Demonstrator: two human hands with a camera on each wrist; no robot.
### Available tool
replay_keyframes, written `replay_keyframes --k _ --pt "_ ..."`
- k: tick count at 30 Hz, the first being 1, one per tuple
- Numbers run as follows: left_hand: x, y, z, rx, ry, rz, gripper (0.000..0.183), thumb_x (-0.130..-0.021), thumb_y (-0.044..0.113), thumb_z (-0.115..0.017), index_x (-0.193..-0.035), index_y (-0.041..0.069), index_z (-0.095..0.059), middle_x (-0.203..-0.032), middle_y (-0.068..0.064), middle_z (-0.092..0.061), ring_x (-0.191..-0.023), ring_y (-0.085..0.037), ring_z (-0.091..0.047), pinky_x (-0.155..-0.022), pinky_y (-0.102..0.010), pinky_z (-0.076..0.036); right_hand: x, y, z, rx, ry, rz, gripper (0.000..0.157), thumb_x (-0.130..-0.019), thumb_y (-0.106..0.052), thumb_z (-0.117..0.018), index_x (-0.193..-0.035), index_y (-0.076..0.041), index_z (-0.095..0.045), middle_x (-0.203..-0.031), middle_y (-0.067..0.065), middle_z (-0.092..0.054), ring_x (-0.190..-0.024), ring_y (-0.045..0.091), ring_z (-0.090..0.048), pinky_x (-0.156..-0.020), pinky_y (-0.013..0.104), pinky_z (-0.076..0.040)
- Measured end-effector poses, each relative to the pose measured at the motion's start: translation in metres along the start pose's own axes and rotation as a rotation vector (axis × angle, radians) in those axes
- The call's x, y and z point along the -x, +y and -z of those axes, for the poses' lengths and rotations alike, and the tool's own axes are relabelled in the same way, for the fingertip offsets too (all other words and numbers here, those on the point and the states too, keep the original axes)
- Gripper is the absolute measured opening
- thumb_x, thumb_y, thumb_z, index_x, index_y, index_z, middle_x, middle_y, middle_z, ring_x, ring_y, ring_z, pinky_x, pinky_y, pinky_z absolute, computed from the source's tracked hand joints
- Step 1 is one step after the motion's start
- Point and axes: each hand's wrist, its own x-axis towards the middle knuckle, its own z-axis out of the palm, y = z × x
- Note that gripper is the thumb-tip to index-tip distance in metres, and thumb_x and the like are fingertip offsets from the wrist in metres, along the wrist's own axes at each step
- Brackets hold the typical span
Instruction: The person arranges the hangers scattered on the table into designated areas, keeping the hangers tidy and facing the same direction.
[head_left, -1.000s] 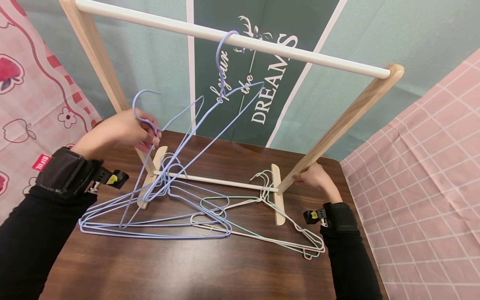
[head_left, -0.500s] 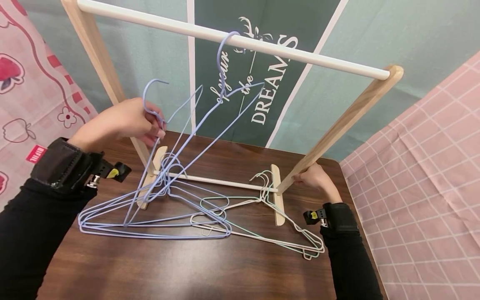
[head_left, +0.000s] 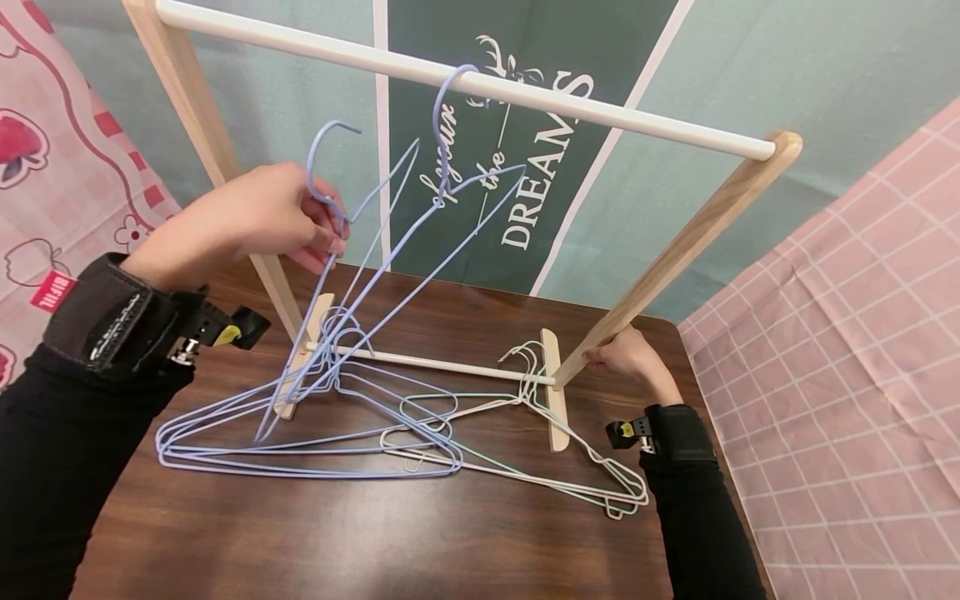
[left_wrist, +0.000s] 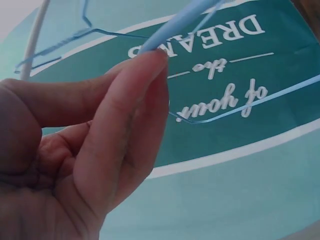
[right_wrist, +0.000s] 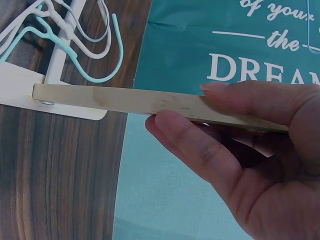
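My left hand (head_left: 281, 212) pinches a periwinkle-blue clothes hanger (head_left: 330, 125) just under its hook, in the air below the rack's white top bar (head_left: 337, 52). In the left wrist view the thumb and fingertips meet on the blue hanger (left_wrist: 175, 24). A second blue hanger (head_left: 437, 112) hangs by its hook from the top bar, tilted and seen nearly edge-on. At the lower right, my right hand (head_left: 628, 352) grips the rack's wooden right post (head_left: 686, 233). The right wrist view has thumb and fingers on either side of this post (right_wrist: 125, 99).
Several blue hangers (head_left: 315, 475) lie overlapped on the dark wood table (head_left: 360, 542), at the left. White and mint-green hangers (head_left: 517, 478) lie at the right, partly under the blue ones. A lower white bar (head_left: 435, 362) joins the rack's feet; a printed curtain (head_left: 420, 25) hangs behind.
My left hand has risen and moved right with the blue hanger, bringing its hook closer to the top bar. The right hand stays on the post.
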Motion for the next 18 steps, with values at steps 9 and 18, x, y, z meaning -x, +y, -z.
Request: replay_keyframes --k 9,18 --pt "0.0 0.02 0.002 -0.05 -0.018 -0.052 0.013 -0.084 -0.004 -0.06 -0.095 -0.009 -0.055 -0.075 -0.011 -0.063 -0.064 -0.018 -0.064 -0.06 -0.031 -0.054 0.0 -0.001 0.0 -0.008 -0.004 -0.017 0.03 -0.086 -0.004 -0.059 -0.109 0.015 -0.05 -0.1 0.031 -0.059 -0.077 0.024 -0.066 -0.065 0.032 -0.052" --pt "-0.003 0.036 0.007 -0.135 -0.012 -0.089 0.014 -0.083 0.001 -0.063 -0.092 -0.006 -0.056 -0.078 -0.015 -0.065 -0.065 -0.022 -0.066 -0.061 -0.031 -0.054 0.0 -0.002 -0.001 -0.005 -0.003 -0.006 0.03 -0.086 -0.003 -0.06 -0.108 0.015 -0.051 -0.098 0.03 -0.06 -0.076 0.024 -0.065 -0.066 0.032 -0.052"
